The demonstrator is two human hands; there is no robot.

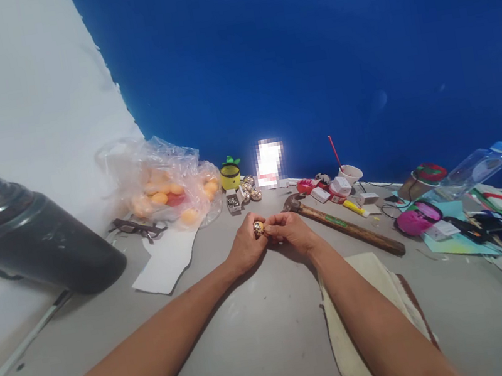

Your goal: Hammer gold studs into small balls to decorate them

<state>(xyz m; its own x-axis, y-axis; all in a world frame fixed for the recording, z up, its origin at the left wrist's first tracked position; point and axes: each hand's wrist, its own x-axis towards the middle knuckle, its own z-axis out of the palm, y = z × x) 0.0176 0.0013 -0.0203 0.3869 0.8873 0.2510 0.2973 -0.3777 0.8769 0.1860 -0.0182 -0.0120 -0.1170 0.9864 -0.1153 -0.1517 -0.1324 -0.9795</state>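
A small orange ball (259, 229), metal-studded, held in the hands (246, 243).

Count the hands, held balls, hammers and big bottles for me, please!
Hands: 2, left hand and right hand
Held ball: 1
Hammer: 1
Big bottles: 2, dark bottle and clear bottle
Total: 6

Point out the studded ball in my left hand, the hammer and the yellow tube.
Studded ball (258, 229): head view, on its exposed studded side.
Hammer (351, 227): head view, on its wooden handle.
Yellow tube (354, 208): head view, mid-body.
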